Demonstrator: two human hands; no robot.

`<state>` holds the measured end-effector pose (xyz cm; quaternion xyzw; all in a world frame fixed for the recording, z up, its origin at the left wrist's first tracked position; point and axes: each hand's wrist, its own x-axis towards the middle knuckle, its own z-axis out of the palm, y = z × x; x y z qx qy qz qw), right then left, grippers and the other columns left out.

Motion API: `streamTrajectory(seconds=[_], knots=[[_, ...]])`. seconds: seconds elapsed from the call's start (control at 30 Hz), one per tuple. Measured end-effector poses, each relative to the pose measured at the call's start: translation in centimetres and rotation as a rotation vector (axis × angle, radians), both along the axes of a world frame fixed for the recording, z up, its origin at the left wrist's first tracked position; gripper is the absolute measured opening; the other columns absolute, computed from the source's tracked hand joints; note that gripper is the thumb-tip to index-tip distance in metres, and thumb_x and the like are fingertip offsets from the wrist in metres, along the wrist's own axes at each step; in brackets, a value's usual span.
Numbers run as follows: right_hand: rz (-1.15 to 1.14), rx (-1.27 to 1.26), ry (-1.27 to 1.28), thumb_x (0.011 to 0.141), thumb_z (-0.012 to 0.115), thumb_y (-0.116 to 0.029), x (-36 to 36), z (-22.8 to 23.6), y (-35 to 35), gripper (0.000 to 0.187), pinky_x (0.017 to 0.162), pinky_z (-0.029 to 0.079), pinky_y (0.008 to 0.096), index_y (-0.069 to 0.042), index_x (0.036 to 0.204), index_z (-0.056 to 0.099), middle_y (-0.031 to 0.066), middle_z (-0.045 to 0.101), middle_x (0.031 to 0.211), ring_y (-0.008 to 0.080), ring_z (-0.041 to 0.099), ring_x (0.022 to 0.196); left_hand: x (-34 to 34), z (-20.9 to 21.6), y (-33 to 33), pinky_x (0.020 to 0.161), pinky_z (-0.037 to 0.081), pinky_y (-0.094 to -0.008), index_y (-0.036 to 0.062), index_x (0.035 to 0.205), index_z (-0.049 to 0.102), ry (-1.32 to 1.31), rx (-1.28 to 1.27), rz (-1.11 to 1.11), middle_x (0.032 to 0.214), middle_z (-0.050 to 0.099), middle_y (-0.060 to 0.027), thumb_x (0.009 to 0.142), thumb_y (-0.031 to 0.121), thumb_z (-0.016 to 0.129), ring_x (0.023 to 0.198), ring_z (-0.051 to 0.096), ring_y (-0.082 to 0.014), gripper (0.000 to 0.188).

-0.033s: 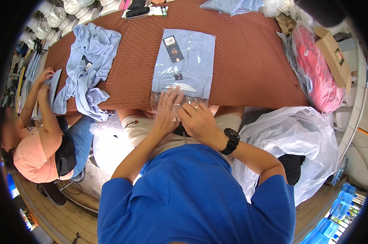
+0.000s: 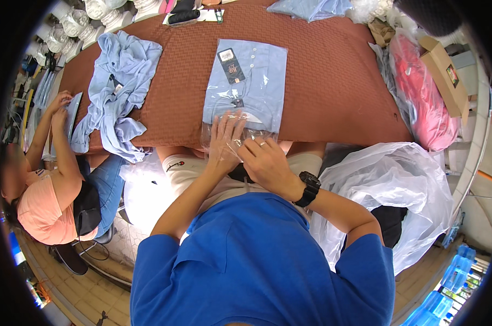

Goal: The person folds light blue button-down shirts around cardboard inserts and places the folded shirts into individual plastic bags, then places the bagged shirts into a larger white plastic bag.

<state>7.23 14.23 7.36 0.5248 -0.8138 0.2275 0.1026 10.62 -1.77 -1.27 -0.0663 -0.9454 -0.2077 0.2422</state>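
Note:
A folded light-blue shirt (image 2: 262, 81) with white buttons lies in a clear plastic bag (image 2: 206, 136) on the table in front of me. A dark hang tag (image 2: 231, 66) shows on its upper left part. The bag's loose end hangs toward me over the table edge. My left hand (image 2: 224, 142) is at this end, fingers stretched toward the shirt's collar, with clear film over or around them. Beside it, my right hand (image 2: 265, 162) has its fingers closed on the film at the bag's near edge. Glare partly hides which layers each hand touches.
A crumpled blue shirt (image 2: 123, 70) lies left on the brown-covered table (image 2: 333, 81). Bagged pink clothing (image 2: 420, 92) and a cardboard box (image 2: 444, 76) stand at the right edge. A large clear plastic sack (image 2: 387, 174) fills the lower right. Another person (image 2: 53, 201) sits at left.
My left fingers have shifted very slightly away from me at the bag's near end. My right hand stays in place on the film.

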Motion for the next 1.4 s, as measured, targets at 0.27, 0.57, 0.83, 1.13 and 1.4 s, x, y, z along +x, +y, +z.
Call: streamTrajectory(seconds=[0.27,0.57,0.83,1.13,1.4], knots=[[-0.012,0.046,0.015,0.077,0.063,-0.009,0.1,0.2,0.4,0.023,0.078,0.044,0.0346,-0.006,0.100,0.061,0.0084,0.059,0.100,0.0225,0.059,0.092,-1.1,-1.6,0.4,0.112,0.025,-0.0580,0.0089,0.140,0.053,0.010,-0.109,0.119,0.139,0.048,-0.0139,0.085,0.039,0.063,0.129,0.041,-0.0363,0.063],[-0.016,0.000,0.003,0.076,0.068,-0.009,0.1,-0.2,0.3,0.020,0.072,0.042,0.0356,-0.007,0.095,0.061,0.0063,0.052,0.088,0.0229,0.056,0.083,-0.4,-1.8,0.9,0.113,0.023,-0.0594,0.0120,0.143,0.051,-0.020,-0.051,0.167,0.146,0.044,-0.0138,0.085,0.038,0.063,0.140,0.032,-0.0391,0.065],[-0.010,0.039,0.001,0.076,0.065,-0.008,0.2,-0.6,0.6,0.020,0.073,0.042,0.0359,-0.007,0.095,0.059,0.0064,0.053,0.090,0.0224,0.056,0.084,0.7,-2.4,0.6,0.115,0.021,-0.0575,0.0110,0.149,0.044,-0.070,-0.223,0.184,0.157,0.036,-0.0107,0.090,0.039,0.060,0.144,0.031,-0.0374,0.067],[0.077,0.267,-0.357,0.081,0.068,-0.014,0.4,-2.1,1.8,0.023,0.079,0.044,0.0377,-0.006,0.102,0.061,0.0075,0.057,0.096,0.0264,0.060,0.092,11.3,-1.9,-7.1,0.089,0.048,-0.0451,0.0059,0.124,0.059,-0.130,0.089,-0.436,0.107,0.060,-0.0152,0.087,0.013,0.069,0.108,0.060,-0.0358,0.039],[-0.313,-0.074,0.040,0.092,0.065,-0.036,-8.4,-1.7,0.1,0.060,0.106,0.037,0.0515,-0.006,0.142,0.048,0.0189,0.044,0.145,0.0417,0.042,0.129,-0.5,6.2,-6.6,0.073,0.051,-0.0377,-0.0024,0.109,0.059,-0.024,0.545,0.341,0.103,0.060,-0.0171,0.088,0.012,0.072,0.084,0.062,-0.0296,0.028]])
